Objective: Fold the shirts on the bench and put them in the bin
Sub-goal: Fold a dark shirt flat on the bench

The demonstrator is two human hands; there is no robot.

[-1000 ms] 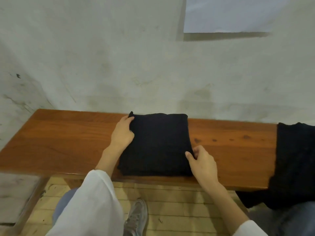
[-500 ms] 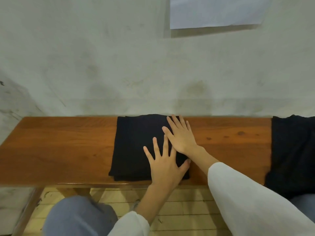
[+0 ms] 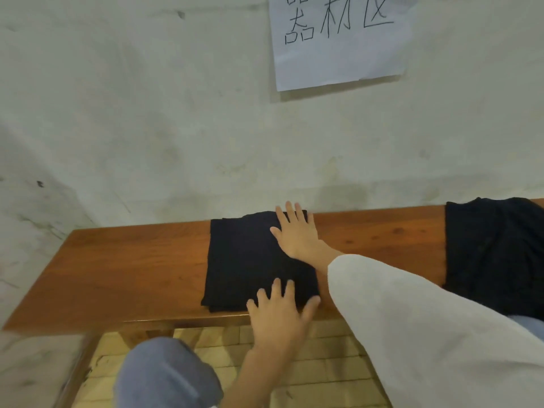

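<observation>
A dark folded shirt (image 3: 244, 260) lies as a neat square on the wooden bench (image 3: 117, 272). My right hand (image 3: 297, 234) lies flat on its far right corner, fingers straight and spread. My left hand (image 3: 279, 316) presses flat on its near right corner at the bench's front edge. A second dark shirt (image 3: 494, 254), unfolded, drapes over the bench's right end and hangs down its front. No bin is in view.
The bench stands against a pale stained wall (image 3: 147, 113) with a paper sign (image 3: 338, 39) taped above. My knee in blue trousers (image 3: 164, 375) is below the bench's front edge, over a yellowish brick floor (image 3: 323, 363).
A second ago each hand held one side of the folded shirt. Both hands then moved onto its right half and now lie flat; the left hand slid nearer the front edge.
</observation>
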